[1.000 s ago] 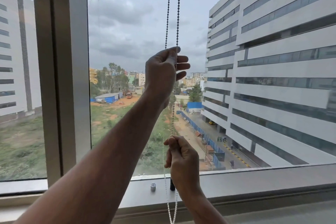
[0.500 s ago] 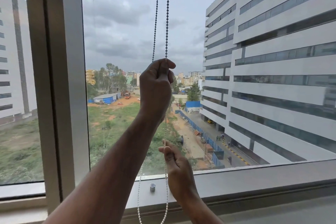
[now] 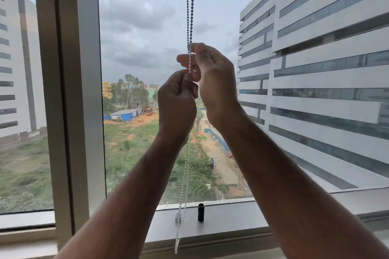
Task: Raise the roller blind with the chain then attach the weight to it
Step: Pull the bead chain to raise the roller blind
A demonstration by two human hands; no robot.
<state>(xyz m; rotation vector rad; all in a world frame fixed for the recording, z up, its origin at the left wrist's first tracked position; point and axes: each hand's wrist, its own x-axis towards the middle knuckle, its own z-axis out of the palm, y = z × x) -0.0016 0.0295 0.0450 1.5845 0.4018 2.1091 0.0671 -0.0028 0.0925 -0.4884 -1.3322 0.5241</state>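
A bead chain (image 3: 190, 6) hangs in two strands from above the frame, in front of the window glass. My right hand (image 3: 216, 86) pinches it between thumb and fingers near its top grip point. Just below and to the left, my left hand (image 3: 175, 103) is closed in a fist around the same chain. Under the hands the loop drops past the sill edge. A black cylinder weight (image 3: 201, 212) stands upright on the window sill (image 3: 231, 218), with a small silver cylinder (image 3: 178, 217) to its left behind the chain. The roller blind itself is out of view.
A thick window mullion (image 3: 69, 90) stands left of the chain. Outside the glass are office buildings and a green field. The sill runs along the bottom, under both forearms.
My right hand has risen from low on the chain to grip it above my left hand. The left hand has come down. The black weight, earlier hidden behind the right hand, now shows.
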